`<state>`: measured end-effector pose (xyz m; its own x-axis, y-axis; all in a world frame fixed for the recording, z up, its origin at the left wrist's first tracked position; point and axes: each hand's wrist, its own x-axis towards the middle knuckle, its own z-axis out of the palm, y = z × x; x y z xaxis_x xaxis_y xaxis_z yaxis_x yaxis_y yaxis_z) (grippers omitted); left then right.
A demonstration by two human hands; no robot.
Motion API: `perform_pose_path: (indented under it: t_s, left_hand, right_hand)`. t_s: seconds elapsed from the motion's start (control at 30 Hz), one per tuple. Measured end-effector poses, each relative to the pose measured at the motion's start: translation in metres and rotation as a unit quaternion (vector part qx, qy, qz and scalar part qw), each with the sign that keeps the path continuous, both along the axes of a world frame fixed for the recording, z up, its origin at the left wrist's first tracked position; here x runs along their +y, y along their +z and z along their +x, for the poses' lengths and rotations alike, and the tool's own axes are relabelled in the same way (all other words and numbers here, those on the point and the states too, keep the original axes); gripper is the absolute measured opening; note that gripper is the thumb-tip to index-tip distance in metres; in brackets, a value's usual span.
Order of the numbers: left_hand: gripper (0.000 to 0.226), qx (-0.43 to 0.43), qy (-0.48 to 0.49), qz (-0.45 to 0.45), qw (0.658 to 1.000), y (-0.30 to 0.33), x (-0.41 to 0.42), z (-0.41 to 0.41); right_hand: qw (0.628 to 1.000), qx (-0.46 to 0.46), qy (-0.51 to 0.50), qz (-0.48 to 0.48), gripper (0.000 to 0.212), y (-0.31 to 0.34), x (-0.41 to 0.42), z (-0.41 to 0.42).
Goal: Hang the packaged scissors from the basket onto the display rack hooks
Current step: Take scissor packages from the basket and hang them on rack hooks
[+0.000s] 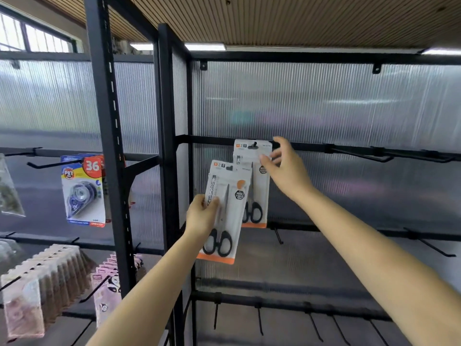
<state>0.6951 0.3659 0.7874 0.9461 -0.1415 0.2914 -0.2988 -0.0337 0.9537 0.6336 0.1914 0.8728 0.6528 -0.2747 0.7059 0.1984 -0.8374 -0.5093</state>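
Left hand (199,216) grips one scissors pack (224,213); right hand (284,168) (fingers loose) touches the hung pack (254,186).

White scissors packs (225,208) orange-edged, black handles, black rack (324,146)

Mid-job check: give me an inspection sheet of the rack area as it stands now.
Surface: black display rack with ribbed translucent back panel; several bare hooks on its rails.
Job's things: one scissors pack hangs on the top-rail hook; a second scissors pack is held in front of it, tilted. Basket not in view.
Clutter: tape pack and stacked packets on the left bay.
Grippers: left hand grips the second pack; right hand, fingers spread, at the hung pack's top.
Cables: nothing seen.
Surroundings: slatted ceiling, window upper left.
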Motion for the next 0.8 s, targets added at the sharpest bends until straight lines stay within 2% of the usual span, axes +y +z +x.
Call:
perform_pose_path:
  t_s: [0.17, 0.3, 0.53, 0.8]
  left_hand:
    - [0.013, -0.01, -0.024, 0.001, 1.0, -0.003, -0.02, -0.012]
    - [0.022, -0.033, -0.023, 0.008, 0.999, 0.002, -0.025, -0.016]
    - [0.011, -0.011, -0.094, 0.02, 0.995, -0.007, -0.018, -0.019]
    - [0.018, -0.016, -0.037, 0.017, 0.999, -0.008, -0.017, -0.01]
  right_hand:
    - [0.992, 0.117, 0.039, -0.036, 0.021, 0.012, -0.007, -0.007]
    - [0.99, 0.131, 0.046, 0.005, 0.006, 0.011, -0.008, -0.009]
    - [0.996, 0.08, 0.019, -0.038, 0.008, 0.037, -0.004, -0.006]
    - [0.996, 0.055, -0.026, -0.06, 0.007, 0.05, -0.006, 0.007]
